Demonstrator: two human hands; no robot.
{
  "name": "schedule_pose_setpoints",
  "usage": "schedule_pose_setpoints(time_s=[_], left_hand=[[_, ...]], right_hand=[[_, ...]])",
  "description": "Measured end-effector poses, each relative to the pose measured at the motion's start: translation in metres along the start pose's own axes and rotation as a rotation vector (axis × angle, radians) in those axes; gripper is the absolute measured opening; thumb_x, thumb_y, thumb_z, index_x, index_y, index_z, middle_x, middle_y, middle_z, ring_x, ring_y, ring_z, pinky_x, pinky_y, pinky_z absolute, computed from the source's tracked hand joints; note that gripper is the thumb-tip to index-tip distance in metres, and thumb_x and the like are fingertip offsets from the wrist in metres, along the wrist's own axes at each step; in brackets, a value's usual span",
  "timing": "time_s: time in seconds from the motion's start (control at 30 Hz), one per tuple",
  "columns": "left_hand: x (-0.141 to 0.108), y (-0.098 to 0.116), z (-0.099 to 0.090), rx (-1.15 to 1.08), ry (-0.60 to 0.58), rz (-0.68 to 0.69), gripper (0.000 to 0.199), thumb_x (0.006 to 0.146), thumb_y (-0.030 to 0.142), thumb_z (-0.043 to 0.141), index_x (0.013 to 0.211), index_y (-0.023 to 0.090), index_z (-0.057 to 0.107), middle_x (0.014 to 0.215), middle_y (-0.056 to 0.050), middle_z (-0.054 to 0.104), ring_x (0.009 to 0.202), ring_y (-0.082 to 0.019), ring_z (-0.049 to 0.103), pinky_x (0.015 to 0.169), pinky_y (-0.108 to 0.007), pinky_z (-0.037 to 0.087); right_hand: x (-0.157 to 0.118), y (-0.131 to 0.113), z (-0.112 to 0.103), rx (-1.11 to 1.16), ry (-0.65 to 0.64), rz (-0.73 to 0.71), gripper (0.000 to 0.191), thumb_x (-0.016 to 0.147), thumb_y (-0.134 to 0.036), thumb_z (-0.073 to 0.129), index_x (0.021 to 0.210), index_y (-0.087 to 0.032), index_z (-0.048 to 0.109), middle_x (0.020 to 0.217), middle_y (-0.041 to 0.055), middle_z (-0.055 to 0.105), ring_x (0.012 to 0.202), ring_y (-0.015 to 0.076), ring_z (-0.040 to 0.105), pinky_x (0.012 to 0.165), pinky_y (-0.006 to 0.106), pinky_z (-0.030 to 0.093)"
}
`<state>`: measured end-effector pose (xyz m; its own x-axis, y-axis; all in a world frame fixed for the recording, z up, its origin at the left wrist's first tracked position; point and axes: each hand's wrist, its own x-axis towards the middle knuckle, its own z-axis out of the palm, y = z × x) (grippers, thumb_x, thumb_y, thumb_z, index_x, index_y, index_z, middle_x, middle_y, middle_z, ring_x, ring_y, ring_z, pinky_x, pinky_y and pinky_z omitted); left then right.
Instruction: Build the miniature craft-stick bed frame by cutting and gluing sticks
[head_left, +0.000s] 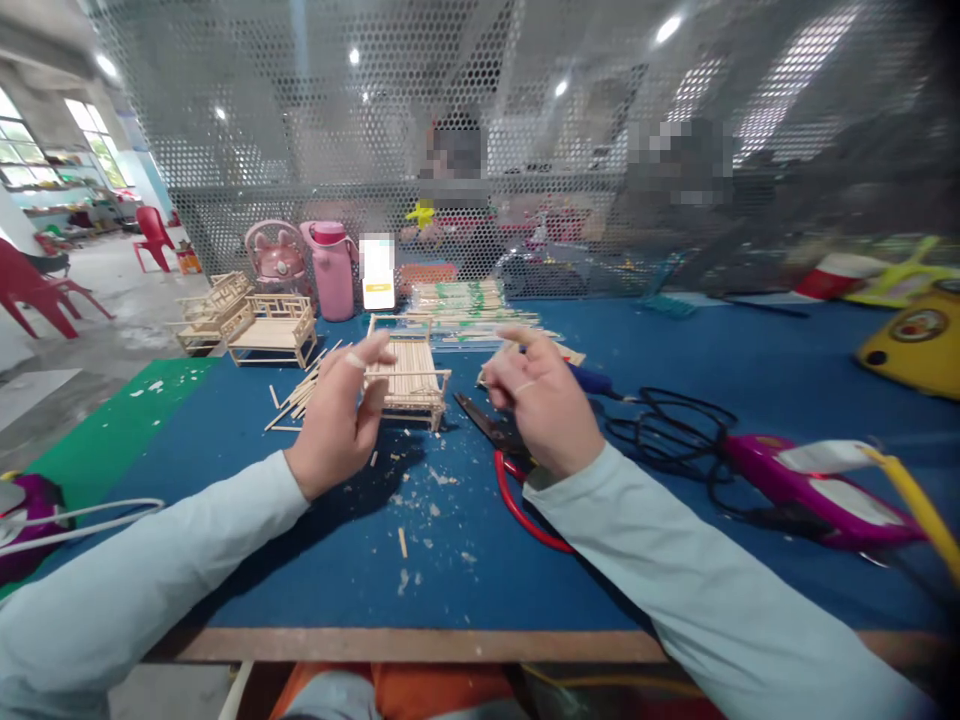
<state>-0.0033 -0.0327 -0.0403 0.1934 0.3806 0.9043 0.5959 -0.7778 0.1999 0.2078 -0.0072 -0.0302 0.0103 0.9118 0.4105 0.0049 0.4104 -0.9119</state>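
A small doll-sized bench made of thin wooden sticks [409, 365] stands on the blue table. My left hand [341, 420] is at its left side, fingers apart and nothing visible in them; I cannot tell whether it touches the bench. To the right of the bench hovers my right hand [551, 405], index finger stretched out and the others loosely curled, with no held thing visible. Beneath that hand lie scissors [517, 500] with red handles, partly hidden by the hand and sleeve. Loose sticks [300, 395] are heaped behind my left hand.
Finished stick benches [274, 328], a pink bottle [332, 270] and a lit phone [379, 285] stand at the back. Bundled sticks [457, 300] lie before a perforated metal screen [525, 230]. Black cable [667, 425] and a purple power strip [817, 490] occupy the right.
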Motion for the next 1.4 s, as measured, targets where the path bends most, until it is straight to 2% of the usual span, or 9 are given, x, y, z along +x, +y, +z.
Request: schedule_pose_setpoints(time_s=[0.1, 0.2, 0.27, 0.4, 0.6, 0.73, 0.93, 1.23, 1.4], left_hand=[[0.018, -0.003, 0.0, 0.162, -0.244, 0.0, 0.064, 0.08, 0.022, 0.065, 0.137, 0.021, 0.035, 0.124, -0.012, 0.059, 0.121, -0.027, 0.049, 0.104, -0.054, 0.036], [0.028, -0.002, 0.001, 0.219, -0.521, -0.082, 0.07, 0.077, 0.024, 0.069, 0.137, 0.022, 0.032, 0.126, -0.012, 0.058, 0.12, -0.03, 0.051, 0.106, -0.065, 0.025], [0.03, -0.002, 0.003, 0.234, -0.597, -0.118, 0.066, 0.076, 0.026, 0.071, 0.132, 0.022, 0.038, 0.127, -0.012, 0.058, 0.12, -0.031, 0.051, 0.104, -0.066, 0.027], [0.03, -0.006, 0.007, 0.236, -0.587, -0.156, 0.052, 0.077, 0.029, 0.07, 0.122, 0.022, 0.046, 0.12, -0.01, 0.061, 0.115, -0.029, 0.054, 0.104, -0.062, 0.029], [0.033, -0.004, 0.013, 0.203, -0.581, -0.148, 0.056, 0.081, 0.025, 0.064, 0.131, 0.02, 0.039, 0.1, -0.005, 0.066, 0.106, -0.025, 0.058, 0.105, -0.057, 0.029], [0.033, -0.002, 0.013, 0.217, -0.576, -0.179, 0.056, 0.081, 0.021, 0.062, 0.132, 0.021, 0.039, 0.1, -0.005, 0.067, 0.105, -0.025, 0.059, 0.105, -0.059, 0.027], [0.038, -0.003, 0.011, 0.329, -0.657, -0.139, 0.027, 0.077, 0.035, 0.069, 0.098, 0.019, 0.065, 0.099, -0.009, 0.068, 0.105, -0.031, 0.059, 0.098, -0.062, 0.033], [0.044, -0.002, 0.014, 0.329, -0.622, -0.194, 0.014, 0.078, 0.031, 0.067, 0.086, 0.02, 0.071, 0.092, -0.008, 0.071, 0.092, -0.028, 0.063, 0.095, -0.064, 0.035], [0.054, -0.001, 0.012, 0.307, -0.722, -0.258, 0.012, 0.079, 0.029, 0.064, 0.08, 0.02, 0.072, 0.088, -0.006, 0.073, 0.087, -0.028, 0.064, 0.093, -0.061, 0.037]], right_hand=[[-0.006, 0.007, 0.007, -0.112, -0.121, 0.0, 0.052, 0.066, -0.019, 0.064, 0.113, -0.024, 0.046, 0.091, 0.0001, 0.057, 0.068, 0.0106, 0.053, 0.06, 0.026, 0.045], [-0.013, 0.011, 0.015, -0.236, -0.231, 0.039, 0.044, 0.066, -0.019, 0.062, 0.109, -0.021, 0.049, 0.095, 0.0034, 0.056, 0.078, 0.0143, 0.055, 0.066, 0.029, 0.047], [-0.016, 0.013, 0.018, -0.323, -0.256, 0.039, 0.034, 0.069, -0.02, 0.06, 0.102, -0.02, 0.053, 0.092, 0.0036, 0.057, 0.079, 0.0151, 0.055, 0.068, 0.031, 0.047], [-0.016, 0.016, 0.02, -0.47, -0.243, -0.001, 0.027, 0.071, -0.021, 0.059, 0.098, -0.018, 0.057, 0.087, 0.0041, 0.059, 0.078, 0.0166, 0.054, 0.07, 0.033, 0.046], [-0.016, 0.016, 0.021, -0.477, -0.244, -0.01, 0.027, 0.073, -0.02, 0.057, 0.099, -0.017, 0.058, 0.086, 0.0046, 0.06, 0.076, 0.0166, 0.054, 0.068, 0.032, 0.045], [-0.016, 0.017, 0.021, -0.494, -0.251, -0.009, 0.029, 0.072, -0.02, 0.057, 0.102, -0.016, 0.059, 0.087, 0.0054, 0.061, 0.077, 0.0172, 0.054, 0.069, 0.032, 0.046], [-0.016, 0.018, 0.021, -0.504, -0.254, -0.029, 0.029, 0.073, -0.019, 0.058, 0.102, -0.018, 0.059, 0.088, 0.0051, 0.061, 0.08, 0.0174, 0.055, 0.069, 0.032, 0.046], [-0.016, 0.018, 0.02, -0.511, -0.269, -0.049, 0.031, 0.073, -0.018, 0.058, 0.104, -0.018, 0.058, 0.089, 0.0052, 0.061, 0.08, 0.0172, 0.056, 0.07, 0.032, 0.046], [-0.017, 0.017, 0.02, -0.514, -0.273, -0.041, 0.034, 0.072, -0.018, 0.058, 0.106, -0.017, 0.058, 0.09, 0.0055, 0.059, 0.081, 0.0172, 0.055, 0.07, 0.032, 0.046]])
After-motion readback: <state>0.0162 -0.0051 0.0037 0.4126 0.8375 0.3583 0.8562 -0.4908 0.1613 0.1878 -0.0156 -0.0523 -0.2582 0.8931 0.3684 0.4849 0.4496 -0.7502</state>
